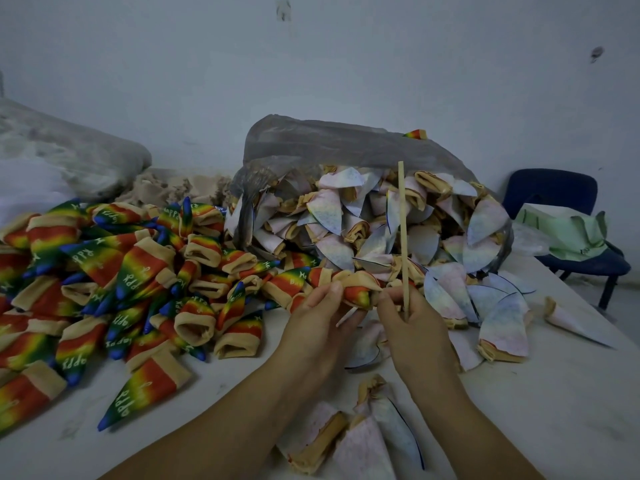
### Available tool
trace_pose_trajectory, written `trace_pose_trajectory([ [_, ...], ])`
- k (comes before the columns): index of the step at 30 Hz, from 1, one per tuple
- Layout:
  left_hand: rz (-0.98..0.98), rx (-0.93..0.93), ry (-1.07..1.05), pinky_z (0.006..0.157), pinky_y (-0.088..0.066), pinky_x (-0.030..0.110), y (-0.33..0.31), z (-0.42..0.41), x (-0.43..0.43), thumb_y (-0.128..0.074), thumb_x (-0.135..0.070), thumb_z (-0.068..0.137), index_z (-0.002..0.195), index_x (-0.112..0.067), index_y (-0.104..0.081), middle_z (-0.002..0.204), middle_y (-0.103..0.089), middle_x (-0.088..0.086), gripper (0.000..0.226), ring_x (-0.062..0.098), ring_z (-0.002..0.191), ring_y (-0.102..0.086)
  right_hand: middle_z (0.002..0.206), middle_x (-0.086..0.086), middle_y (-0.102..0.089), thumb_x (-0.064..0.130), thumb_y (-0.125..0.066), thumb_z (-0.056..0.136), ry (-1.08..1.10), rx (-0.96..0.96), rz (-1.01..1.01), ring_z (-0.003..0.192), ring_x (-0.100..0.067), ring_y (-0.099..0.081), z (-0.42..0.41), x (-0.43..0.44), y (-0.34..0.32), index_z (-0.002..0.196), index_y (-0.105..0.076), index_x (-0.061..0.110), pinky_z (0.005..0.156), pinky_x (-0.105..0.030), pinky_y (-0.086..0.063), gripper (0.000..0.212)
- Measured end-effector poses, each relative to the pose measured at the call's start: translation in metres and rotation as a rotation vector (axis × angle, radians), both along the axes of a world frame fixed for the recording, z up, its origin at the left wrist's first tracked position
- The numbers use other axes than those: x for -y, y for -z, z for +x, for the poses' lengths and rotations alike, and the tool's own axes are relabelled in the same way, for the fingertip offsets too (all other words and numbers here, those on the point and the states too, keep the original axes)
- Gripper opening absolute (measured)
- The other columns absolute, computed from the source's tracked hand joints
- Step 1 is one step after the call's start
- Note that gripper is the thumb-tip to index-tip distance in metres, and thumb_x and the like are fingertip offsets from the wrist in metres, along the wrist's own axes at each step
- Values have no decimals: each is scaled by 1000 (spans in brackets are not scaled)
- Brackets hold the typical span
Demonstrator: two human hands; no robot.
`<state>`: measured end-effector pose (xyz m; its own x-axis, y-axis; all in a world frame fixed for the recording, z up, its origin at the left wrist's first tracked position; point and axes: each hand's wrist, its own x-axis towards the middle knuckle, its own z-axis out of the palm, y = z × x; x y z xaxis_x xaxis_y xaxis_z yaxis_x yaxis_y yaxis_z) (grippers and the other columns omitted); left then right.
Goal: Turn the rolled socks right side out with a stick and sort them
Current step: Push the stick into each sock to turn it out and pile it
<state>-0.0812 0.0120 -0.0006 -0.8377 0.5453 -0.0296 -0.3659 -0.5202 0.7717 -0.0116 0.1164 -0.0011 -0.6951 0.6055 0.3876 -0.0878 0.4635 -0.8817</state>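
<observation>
Socks [367, 452] in a pale, washed-out print, three by our count, lie nearest us on the white table [554, 393]. Each is a soft pointed cone with a tan ribbed cuff. Just beyond them, our left hand [322, 317] curls its fingers and thumb round one rainbow sock [356, 294], bunched up between our two hands. Our right hand [412, 327] pinches the lower end of a single stick [402, 237], thin, straight and pale wood, standing upright. Its fingertips also touch the sock's end. To the left spreads the rainbow pile [121, 289], dozens of knitted cones with white lettering, too many for us to count. Behind the hands, one crinkled grey plastic bag [346, 143] spills pale cones onto the table. Farthest right stands one blue chair [554, 188] carrying crumpled green paper [571, 233].
</observation>
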Motion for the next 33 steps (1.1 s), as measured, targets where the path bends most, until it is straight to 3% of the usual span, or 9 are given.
trace_pose_trajectory([
  [3,23,123,7,78,-58,36,-1,-4,-1,-46,-19,104,102,-8,-64,91,-75,9,20,20,92,-71,69,25,-61,30,-51,93,-9,29,69,64,8,-55,0,3,-2,76,-54,36,50,-4,-39,18],
  [7,53,211,12,78,-51,33,-3,-8,-2,-46,-21,104,109,-10,-65,104,-74,13,23,20,91,-68,76,9,-65,36,-50,92,-17,71,-15,78,-12,-58,-4,4,2,78,-60,35,68,-26,-49,17],
  [11,17,160,24,72,-52,30,-3,-11,0,-48,-16,102,110,-6,-64,97,-75,11,20,17,82,-70,59,12,-61,27,-54,94,-123,34,-215,51,0,-51,-3,6,0,76,-64,28,49,-14,-42,20],
  [14,-92,-19,-33,62,-56,25,-2,-11,4,-54,-18,100,104,-7,-64,93,-76,9,15,16,80,-74,56,9,-54,28,-54,94,-144,53,-276,49,-5,-48,0,3,0,78,-64,31,48,-19,-42,20],
  [17,-160,-283,-111,78,-57,25,3,-7,5,-57,-48,95,112,-26,-68,115,-71,3,30,15,105,-69,53,12,-55,28,-53,94,-135,42,-238,48,-1,-47,-1,4,0,77,-65,34,46,-15,-39,22],
  [19,-230,-528,-122,91,-53,26,5,-3,5,-60,-58,86,116,-49,-62,129,-58,-21,31,3,119,-59,61,15,-61,32,-53,93,-115,45,-218,61,-4,-55,-2,5,0,76,-64,43,56,-21,-44,23],
  [22,-398,-818,-122,85,-42,1,8,0,5,-68,-52,82,121,-63,-47,122,-37,-52,45,-25,118,-38,79,8,-69,37,-54,91,-101,63,-256,77,-11,-62,-2,5,-1,78,-64,46,69,-34,-51,19],
  [27,-328,-689,-67,86,-51,16,8,-9,14,-72,-39,84,117,-42,-62,116,-66,-15,35,-2,104,-63,47,15,-55,47,-57,86,-178,51,-465,46,-2,-48,1,5,-6,83,-69,34,44,-19,-35,18],
  [33,-390,-734,17,74,-52,15,8,-8,16,-65,-20,95,116,-36,-60,98,-67,-21,27,-2,90,-66,42,10,-42,37,-59,88,-312,56,-577,34,-2,-34,7,4,-11,84,-61,18,36,-18,-28,20],
])
